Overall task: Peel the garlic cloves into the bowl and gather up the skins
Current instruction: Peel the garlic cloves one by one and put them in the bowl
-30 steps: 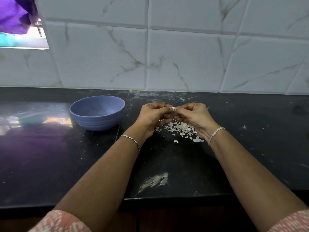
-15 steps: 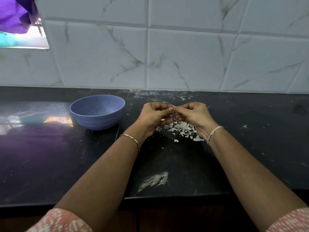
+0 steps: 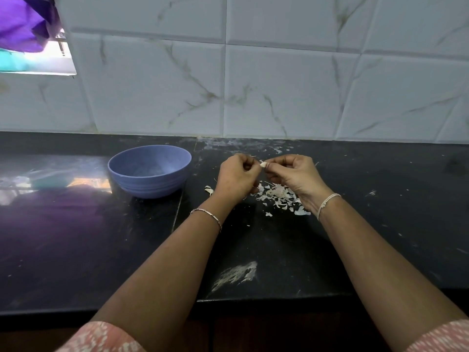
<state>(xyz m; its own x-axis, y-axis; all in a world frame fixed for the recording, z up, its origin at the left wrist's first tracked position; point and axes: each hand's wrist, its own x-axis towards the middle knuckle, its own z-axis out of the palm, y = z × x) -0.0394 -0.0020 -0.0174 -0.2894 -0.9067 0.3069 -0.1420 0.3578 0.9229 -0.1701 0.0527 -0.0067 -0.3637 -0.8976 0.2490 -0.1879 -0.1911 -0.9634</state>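
A small pale garlic clove (image 3: 263, 164) is held above the black counter between both hands. My left hand (image 3: 237, 177) has its fingers curled and pinches the clove from the left. My right hand (image 3: 294, 175) pinches it from the right with fingertips and thumb. Under the hands lies a loose pile of white garlic skins (image 3: 278, 196). A blue bowl (image 3: 149, 171) stands to the left of my left hand; what lies in it is hard to make out.
The black counter (image 3: 380, 224) runs to a white tiled wall behind and ends in a front edge near me. A whitish smear (image 3: 236, 274) marks the counter near the front edge. A purple cloth (image 3: 22, 21) hangs at the top left.
The hands have stayed at the same spot, with small finger movements on the clove. A skin scrap now lies on the counter left of my left hand.
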